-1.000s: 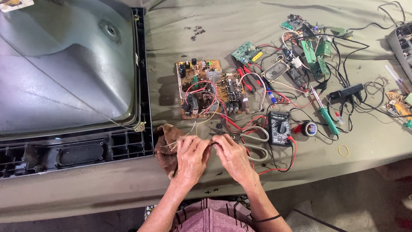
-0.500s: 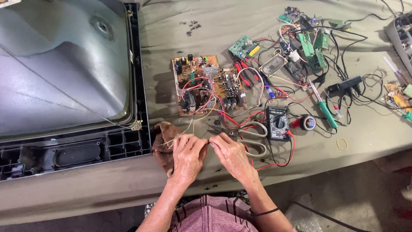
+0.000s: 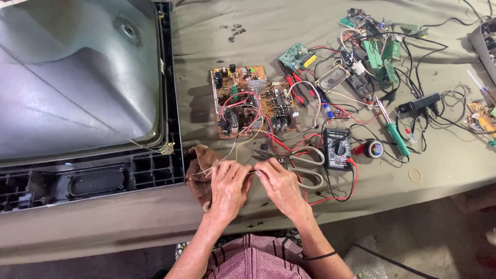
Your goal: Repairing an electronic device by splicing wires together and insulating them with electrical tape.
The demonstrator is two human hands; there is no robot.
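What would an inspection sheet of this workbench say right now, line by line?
Surface: table under an olive cloth.
Job's things: thin wire pinched between left hand and right hand.
Clutter: brown circuit board, multimeter, scissors, soldering iron, tape roll, brown rag.
Fingers: both hands closed on the wire.
Cables: red, black and white leads tangled.
Surroundings: television shell face down at left.
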